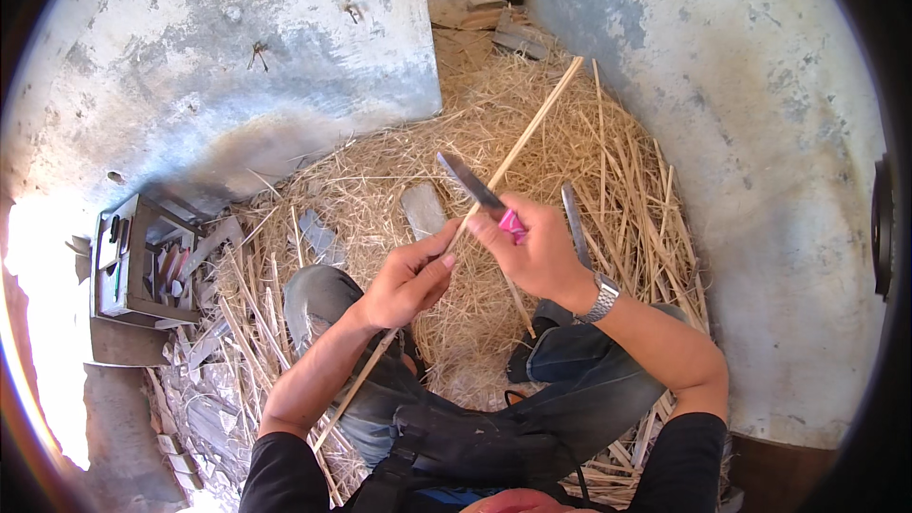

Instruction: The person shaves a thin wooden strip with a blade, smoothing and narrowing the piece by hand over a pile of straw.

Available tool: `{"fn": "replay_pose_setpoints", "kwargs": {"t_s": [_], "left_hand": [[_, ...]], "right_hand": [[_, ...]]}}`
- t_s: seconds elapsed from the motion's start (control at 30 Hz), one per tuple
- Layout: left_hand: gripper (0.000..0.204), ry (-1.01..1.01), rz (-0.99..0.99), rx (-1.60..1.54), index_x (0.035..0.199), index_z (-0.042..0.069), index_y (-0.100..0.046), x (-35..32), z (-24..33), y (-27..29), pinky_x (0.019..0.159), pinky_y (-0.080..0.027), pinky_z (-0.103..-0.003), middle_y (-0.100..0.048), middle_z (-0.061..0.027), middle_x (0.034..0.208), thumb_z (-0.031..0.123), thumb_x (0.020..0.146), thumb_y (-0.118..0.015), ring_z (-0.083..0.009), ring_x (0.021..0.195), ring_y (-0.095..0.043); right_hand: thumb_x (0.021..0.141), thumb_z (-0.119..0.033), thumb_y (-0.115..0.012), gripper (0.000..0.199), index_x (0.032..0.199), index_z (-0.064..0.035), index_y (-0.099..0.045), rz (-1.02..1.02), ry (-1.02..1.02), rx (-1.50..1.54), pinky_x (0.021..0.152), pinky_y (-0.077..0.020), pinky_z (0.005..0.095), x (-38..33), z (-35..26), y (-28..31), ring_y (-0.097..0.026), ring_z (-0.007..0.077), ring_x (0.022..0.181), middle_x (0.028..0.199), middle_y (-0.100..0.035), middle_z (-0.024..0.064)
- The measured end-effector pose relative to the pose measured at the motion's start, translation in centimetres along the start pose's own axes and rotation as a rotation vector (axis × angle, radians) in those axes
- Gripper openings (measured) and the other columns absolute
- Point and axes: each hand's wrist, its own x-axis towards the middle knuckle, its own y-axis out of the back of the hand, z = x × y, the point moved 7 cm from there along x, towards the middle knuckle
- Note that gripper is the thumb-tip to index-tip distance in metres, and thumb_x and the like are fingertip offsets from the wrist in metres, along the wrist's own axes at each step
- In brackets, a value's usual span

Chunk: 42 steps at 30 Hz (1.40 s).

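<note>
A long, thin pale strip (530, 133), apparently split bamboo or wood, runs slantwise from over my left thigh up toward the far pile. My left hand (408, 277) is closed around it near its middle. My right hand (543, 245), with a metal watch on its wrist, is closed on the pink handle of a knife (468, 180). The knife's dark blade crosses the strip just beyond my left fingers, pointing up and left. My right thumb lies close against the strip. Whether the edge is cutting into it, I cannot tell.
Straw-like shavings (370, 190) cover the floor between my legs. A grey slab (423, 211) and a grey blade-like piece (576, 223) lie beyond my hands. Several strips (632, 190) are heaped at right. A wooden box (142, 271) with tools stands left. Worn walls (760, 133) flank me.
</note>
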Motion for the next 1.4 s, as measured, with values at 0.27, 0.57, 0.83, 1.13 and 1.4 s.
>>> {"fn": "replay_pose_setpoints", "kwargs": {"t_s": [0.27, 0.57, 0.83, 1.13, 1.4], "left_hand": [[0.052, 0.01, -0.004, -0.3, 0.162, 0.009, -0.028, -0.1, -0.1, 0.2, 0.047, -0.026, -0.023, -0.027, 0.0058, 0.064, 0.024, 0.113, -0.038, -0.0056, 0.05, -0.025], [0.053, 0.056, 0.059, -0.452, 0.162, 0.012, -0.027, 0.0, -1.6, 0.6, 0.045, -0.026, -0.023, -0.029, 0.0055, 0.063, 0.022, 0.112, -0.042, -0.0051, 0.047, -0.025], [0.049, 0.082, 0.085, -0.316, 0.158, 0.008, -0.033, -0.8, -2.0, 0.3, 0.045, -0.025, -0.022, -0.027, 0.0075, 0.061, 0.018, 0.111, -0.044, -0.0043, 0.047, -0.025], [0.053, 0.102, 0.048, -0.526, 0.161, 0.012, -0.03, -1.0, -2.3, 0.3, 0.045, -0.022, -0.022, -0.026, 0.0071, 0.063, 0.016, 0.111, -0.045, -0.0042, 0.048, -0.023], [0.053, 0.042, 0.035, -0.542, 0.161, 0.016, -0.03, -0.8, -1.9, 0.7, 0.044, -0.023, -0.022, -0.026, 0.0064, 0.064, 0.014, 0.11, -0.045, -0.0046, 0.047, -0.022]], "right_hand": [[0.109, -0.036, -0.048, 0.04, 0.092, -0.0016, -0.059, 0.116, 0.107, -0.042, 0.059, -0.0389, 0.037, 0.4, -0.3, 1.1, -0.049, 0.0183, 0.062, 0.067, -0.049, 0.0068], [0.107, -0.046, -0.042, 0.05, 0.092, -0.0035, -0.061, -0.223, 0.044, -0.458, 0.049, -0.0479, 0.0503, -0.7, -0.2, -2.3, -0.061, 0.0396, 0.05, 0.054, -0.059, 0.0163], [0.107, -0.047, -0.042, 0.052, 0.088, -0.004, -0.064, -0.114, 0.04, -0.693, 0.044, -0.0465, 0.0488, 2.3, 2.7, 0.3, -0.061, 0.0378, 0.047, 0.053, -0.059, 0.0171], [0.106, -0.046, -0.047, 0.048, 0.084, -0.0069, -0.064, -0.171, 0.222, -0.641, 0.042, -0.046, 0.0456, -0.5, 1.1, -3.3, -0.06, 0.0358, 0.045, 0.052, -0.058, 0.015], [0.106, -0.049, -0.044, 0.054, 0.077, -0.0076, -0.063, 0.031, 0.155, -0.821, 0.037, -0.0444, 0.0417, 3.5, 3.3, 1.4, -0.058, 0.0291, 0.04, 0.047, -0.055, 0.0106]]}}
